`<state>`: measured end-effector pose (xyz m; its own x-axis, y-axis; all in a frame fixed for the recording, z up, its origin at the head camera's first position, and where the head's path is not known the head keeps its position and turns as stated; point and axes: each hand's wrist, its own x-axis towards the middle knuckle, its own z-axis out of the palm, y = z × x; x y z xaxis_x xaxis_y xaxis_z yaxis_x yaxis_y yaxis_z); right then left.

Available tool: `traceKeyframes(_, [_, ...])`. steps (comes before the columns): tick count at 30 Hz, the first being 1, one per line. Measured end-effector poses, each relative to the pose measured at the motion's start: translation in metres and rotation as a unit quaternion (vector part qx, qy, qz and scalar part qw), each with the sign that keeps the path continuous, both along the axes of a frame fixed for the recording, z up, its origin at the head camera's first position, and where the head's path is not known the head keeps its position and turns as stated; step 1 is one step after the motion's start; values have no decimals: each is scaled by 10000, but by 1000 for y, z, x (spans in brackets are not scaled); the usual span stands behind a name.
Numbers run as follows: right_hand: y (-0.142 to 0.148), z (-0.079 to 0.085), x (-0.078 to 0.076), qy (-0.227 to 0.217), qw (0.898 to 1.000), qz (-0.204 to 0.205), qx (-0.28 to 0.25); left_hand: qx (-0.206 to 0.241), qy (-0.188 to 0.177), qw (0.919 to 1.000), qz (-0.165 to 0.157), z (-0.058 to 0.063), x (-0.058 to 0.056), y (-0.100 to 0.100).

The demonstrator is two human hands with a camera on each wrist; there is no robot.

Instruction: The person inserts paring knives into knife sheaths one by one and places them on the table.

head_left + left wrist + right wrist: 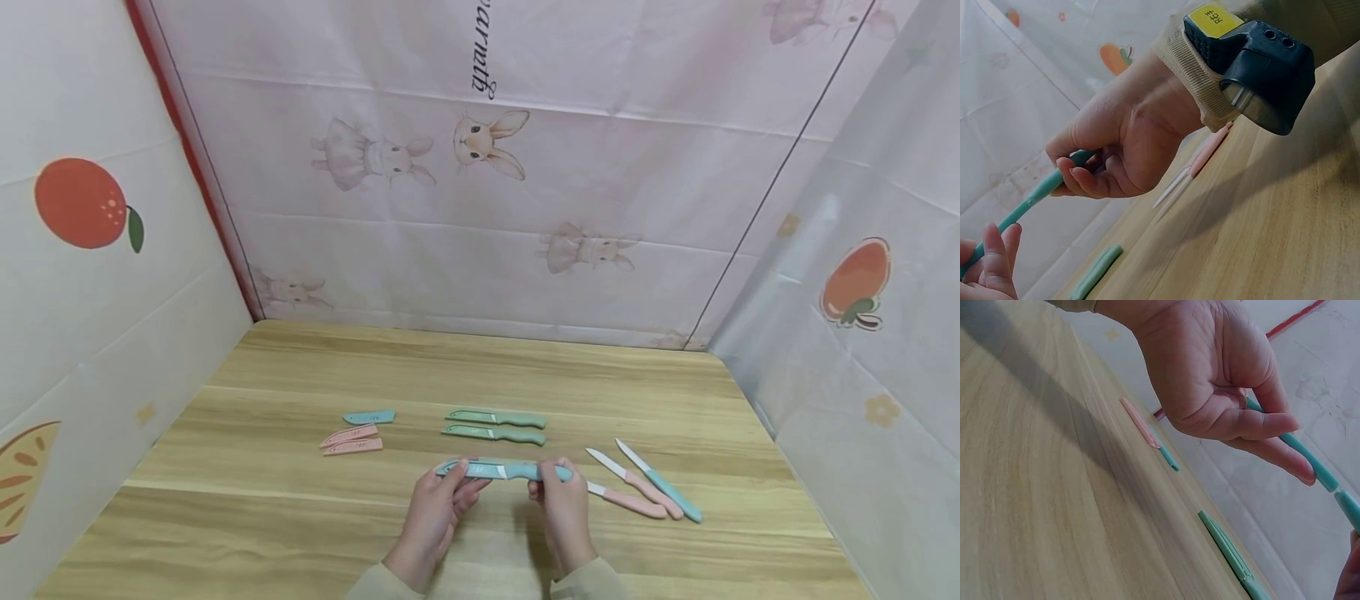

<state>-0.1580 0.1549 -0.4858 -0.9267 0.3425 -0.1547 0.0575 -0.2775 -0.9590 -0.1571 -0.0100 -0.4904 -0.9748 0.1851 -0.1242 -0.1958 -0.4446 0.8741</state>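
Observation:
A light-blue paring knife (522, 472) is held level above the table, its blade inside a matching blue sheath (487, 469). A narrow white strip of blade shows between sheath and handle. My left hand (433, 512) pinches the sheath near its tip, thumb on top and fingers below. The handle's end is gripped by my right hand (567, 506), as the left wrist view also shows. Just beyond lie two green sheathed knives (519, 420), side by side. Right of my right hand rest two bare pink knives (632, 502) and a bare blue knife (673, 495).
On the left of the wood-grain table (247, 467) lie a loose blue sheath (371, 417) and two pink sheaths (354, 447). Printed cloth walls enclose the table at the back (480, 275), left and right.

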Motion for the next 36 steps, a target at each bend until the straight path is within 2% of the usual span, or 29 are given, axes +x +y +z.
traceKeyframes(14, [1,-2,0,70,9999,93,-108,-32,-82,10000,-46,0,0,0])
traceKeyframes(21, [6,-1,0,87,9979,535,-350,-38,-145,9998,-112,2,-6,-5])
traceKeyframes(25, [9,-1,-1,403,9937,694,-778,-222,-185,9995,83,3,-10,-7])
traceKeyframes(27, [10,-2,0,745,9897,671,-1019,-337,-170,9989,278,3,-11,-7])
traceKeyframes(30, [11,-3,0,1021,9866,484,-1181,-460,-157,9968,633,2,-12,-8])
traceKeyframes(33, [12,-3,-1,931,9883,185,-1198,-442,-192,9947,910,2,-13,-9])
traceKeyframes(36, [13,-3,-4,639,9905,-78,-1213,-327,-306,9934,1051,2,-15,-8])
